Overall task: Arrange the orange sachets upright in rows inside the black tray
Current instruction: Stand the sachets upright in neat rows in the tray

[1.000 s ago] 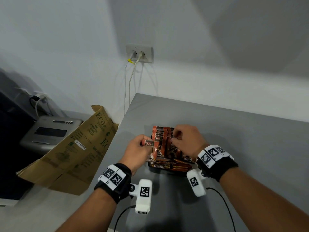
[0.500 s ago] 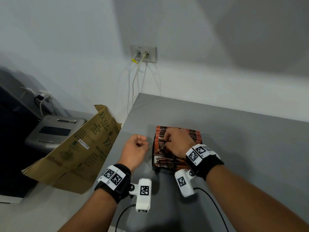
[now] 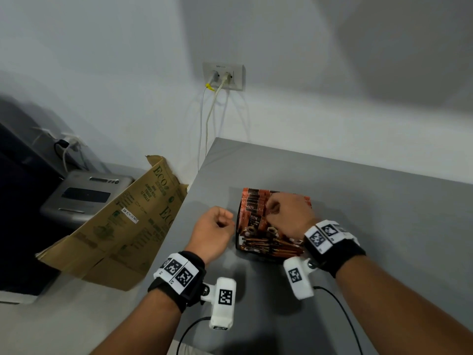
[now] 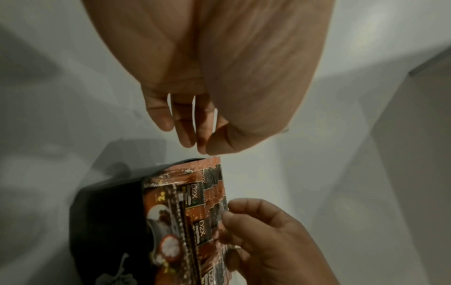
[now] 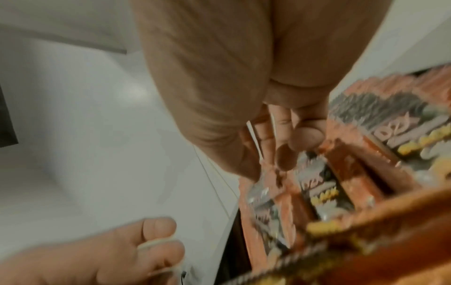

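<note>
My right hand (image 3: 286, 213) was curled over the upright orange foil sachets (image 3: 253, 211), thumb and fingertips (image 5: 285, 160) pinching the top edge of one. Beneath it they stood packed in rows inside the black plastic tray (image 4: 107, 221) on the grey table (image 3: 384, 201). Just left of them my left hand (image 3: 212, 231) hung loosely curled, holding nothing.

orange-and-black sachets (image 3: 256, 213), black tray (image 4: 105, 221), grey table (image 3: 384, 213)

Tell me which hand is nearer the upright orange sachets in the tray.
Right. The right hand is on the upright orange sachets, fingers pinching their tops; the left hand hangs beside the black tray, touching nothing.
</note>
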The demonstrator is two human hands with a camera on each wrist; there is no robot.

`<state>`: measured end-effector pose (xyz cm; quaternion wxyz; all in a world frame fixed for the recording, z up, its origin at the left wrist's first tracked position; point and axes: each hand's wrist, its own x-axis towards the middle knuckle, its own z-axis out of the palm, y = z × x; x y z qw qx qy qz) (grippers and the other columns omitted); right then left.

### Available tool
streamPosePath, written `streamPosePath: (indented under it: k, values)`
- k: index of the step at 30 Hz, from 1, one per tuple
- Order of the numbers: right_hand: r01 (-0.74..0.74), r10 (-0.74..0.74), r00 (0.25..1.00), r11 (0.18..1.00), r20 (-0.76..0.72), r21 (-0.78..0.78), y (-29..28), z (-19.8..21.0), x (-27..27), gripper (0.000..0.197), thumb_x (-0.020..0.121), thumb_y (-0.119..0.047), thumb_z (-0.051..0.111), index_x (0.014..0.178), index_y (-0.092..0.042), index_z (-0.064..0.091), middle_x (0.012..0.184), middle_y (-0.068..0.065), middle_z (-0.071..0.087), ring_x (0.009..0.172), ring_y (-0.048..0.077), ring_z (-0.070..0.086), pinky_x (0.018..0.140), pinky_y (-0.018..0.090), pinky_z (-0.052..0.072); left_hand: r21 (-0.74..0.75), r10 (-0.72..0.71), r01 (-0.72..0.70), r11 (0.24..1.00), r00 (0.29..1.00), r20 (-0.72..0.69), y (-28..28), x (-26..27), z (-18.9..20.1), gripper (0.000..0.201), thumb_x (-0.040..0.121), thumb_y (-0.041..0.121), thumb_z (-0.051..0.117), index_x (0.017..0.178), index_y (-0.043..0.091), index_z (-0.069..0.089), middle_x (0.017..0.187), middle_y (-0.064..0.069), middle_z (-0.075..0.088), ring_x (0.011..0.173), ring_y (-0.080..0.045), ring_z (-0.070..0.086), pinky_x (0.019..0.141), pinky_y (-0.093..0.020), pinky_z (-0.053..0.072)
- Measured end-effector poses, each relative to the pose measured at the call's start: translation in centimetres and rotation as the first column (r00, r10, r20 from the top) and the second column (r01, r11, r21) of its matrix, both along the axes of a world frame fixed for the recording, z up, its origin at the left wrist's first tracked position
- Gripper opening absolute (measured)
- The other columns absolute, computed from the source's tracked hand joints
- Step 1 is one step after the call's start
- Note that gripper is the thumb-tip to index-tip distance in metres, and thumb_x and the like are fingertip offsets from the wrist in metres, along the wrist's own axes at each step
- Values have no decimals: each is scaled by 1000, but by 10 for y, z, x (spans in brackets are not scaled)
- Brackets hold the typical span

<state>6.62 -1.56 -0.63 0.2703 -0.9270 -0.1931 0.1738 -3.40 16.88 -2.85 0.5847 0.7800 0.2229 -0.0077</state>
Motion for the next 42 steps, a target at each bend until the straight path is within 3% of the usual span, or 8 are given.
streamPosePath:
  k: [5, 11, 15, 19, 23, 28, 34, 42]
  values:
    - [-154, 134, 977, 981, -165, -114, -51, 9, -8, 18, 84, -32, 76, 100, -27, 72, 97, -13, 66, 87, 2, 63, 80, 23, 55, 98, -224, 225, 970, 974, -15, -12, 1, 8, 29, 82, 11, 76, 100, 28, 61, 98, 9, 71, 93, 0, 65, 69, -10, 46]
    - [-183, 159, 976, 969, -148, -164, -53, -2, -23, 36, 83, -40, 75, 115, -26, 69, 107, -12, 67, 93, 4, 62, 80, 19, 47, 219, -382, 384, 897, 923, -54, -28, 3, 0, 37, 77, 10, 78, 99, 33, 59, 100, 11, 69, 95, -2, 65, 82, -24, 55]
    - [-170, 153, 982, 973, -113, -159, -50, -8, -26, 31, 89, -36, 71, 117, -23, 69, 112, -7, 67, 92, 7, 59, 76, 17, 42, 238, -382, 378, 895, 924, -33, -31, 7, -5, 31, 79, 9, 72, 94, 33, 61, 94, 10, 70, 90, -5, 65, 83, -26, 54]
    - [-153, 141, 985, 979, -96, -135, -50, -13, -26, 23, 91, -32, 68, 112, -23, 70, 106, -8, 65, 94, 9, 62, 82, 20, 46, 311, -414, 413, 856, 908, -67, -32, 9, -1, 23, 85, 9, 70, 96, 27, 61, 95, 12, 66, 91, 0, 61, 72, -9, 44]
    - [-142, 134, 989, 981, -65, -133, -49, -15, -27, 18, 91, -31, 67, 109, -25, 69, 105, -7, 68, 94, 10, 64, 86, 26, 53, 355, -406, 410, 841, 910, -89, -30, 10, -1, 21, 84, 10, 69, 86, 30, 61, 92, 9, 65, 83, -8, 63, 69, -21, 52]
    - [-160, 161, 987, 970, -8, -186, -44, -15, -33, 33, 89, -30, 69, 121, -24, 64, 118, -3, 67, 105, 17, 64, 94, 35, 53, 366, -401, 411, 835, 910, -106, -33, 12, -2, 24, 85, 9, 68, 78, 32, 67, 89, 11, 66, 78, -4, 62, 60, -12, 44]
    - [-170, 184, 982, 962, 49, -214, -41, -16, -36, 26, 92, -27, 65, 117, -27, 63, 116, -4, 66, 102, 17, 62, 91, 33, 52, 418, -380, 379, 826, 921, -87, -34, 14, -2, 27, 85, 6, 69, 75, 31, 68, 88, 12, 68, 82, -5, 64, 70, -14, 48]
    - [-158, 172, 978, 981, 118, -116, -54, -17, -44, 14, 93, -26, 63, 107, -29, 62, 107, -10, 62, 96, 9, 57, 83, 22, 47, 254, -312, 298, 920, 950, 14, -28, 11, -7, 24, 78, 1, 73, 74, 24, 68, 80, 7, 72, 82, -9, 68, 80, -25, 56]
